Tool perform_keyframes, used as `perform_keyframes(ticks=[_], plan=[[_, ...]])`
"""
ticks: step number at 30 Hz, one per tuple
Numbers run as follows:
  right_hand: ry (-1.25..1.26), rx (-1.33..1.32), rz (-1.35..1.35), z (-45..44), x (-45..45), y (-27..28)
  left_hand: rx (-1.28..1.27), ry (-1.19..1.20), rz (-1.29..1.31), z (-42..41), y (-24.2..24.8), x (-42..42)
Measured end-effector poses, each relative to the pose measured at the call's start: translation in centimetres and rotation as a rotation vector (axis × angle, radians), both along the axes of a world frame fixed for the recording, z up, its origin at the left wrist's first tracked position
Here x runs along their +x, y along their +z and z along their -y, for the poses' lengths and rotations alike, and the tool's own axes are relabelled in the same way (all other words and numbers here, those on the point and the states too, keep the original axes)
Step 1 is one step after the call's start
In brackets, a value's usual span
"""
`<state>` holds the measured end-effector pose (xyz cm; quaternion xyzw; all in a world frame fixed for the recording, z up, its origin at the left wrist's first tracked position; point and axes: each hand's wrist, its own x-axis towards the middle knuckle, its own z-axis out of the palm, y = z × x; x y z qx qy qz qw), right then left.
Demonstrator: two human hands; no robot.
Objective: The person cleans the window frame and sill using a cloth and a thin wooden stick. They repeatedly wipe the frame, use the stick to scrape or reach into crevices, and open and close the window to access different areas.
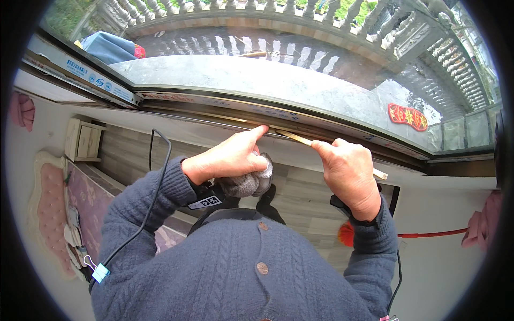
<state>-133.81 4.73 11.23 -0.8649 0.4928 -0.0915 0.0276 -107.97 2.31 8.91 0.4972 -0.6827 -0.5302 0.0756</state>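
My right hand point(351, 172) grips a slim wooden stick point(295, 137), seemingly a brush or scraper handle. Its darker far tip rests at the track of the sliding window frame point(225, 120), and its pale end juts out past my palm. To the left, my left hand point(233, 154) holds a bunched grey cloth point(245, 182) under the palm and thumb. The index finger of that hand points at the lip of the track, close to the stick's tip. Whether the tip has bristles cannot be told.
Beyond the glass lie a grey stone ledge point(249, 74), a red patterned insole point(407, 117) and a stone balustrade. Below left stand a bedside cabinet point(84, 140) and a bed with a pink headboard point(54, 208). Black cables run along both my sleeves.
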Motion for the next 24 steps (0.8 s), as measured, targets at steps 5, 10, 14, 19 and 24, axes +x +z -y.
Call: perform_keyframes(ticks=[5, 10, 14, 19, 24], plan=[[0.032, 0.048, 0.144, 0.8, -0.6, -0.2, 0.019, 0.013, 0.000, 0.1, -0.1, -0.3], [-0.001, 0.194, 0.305, 1.1, -3.3, 1.4, 0.033, 0.072, -0.044, -0.6, 0.7, 0.4], [-0.047, 0.141, 0.286, 0.7, -4.7, 2.0, 0.115, 0.164, -0.115, -1.1, 1.6, 1.7], [-0.037, 0.119, 0.194, 0.4, -4.6, 1.7, 0.072, 0.142, -0.036, -0.6, 1.3, 2.0], [-0.006, 0.072, 0.073, 0.7, -3.3, 0.7, 0.111, 0.171, -0.052, -0.4, 0.7, 2.2]])
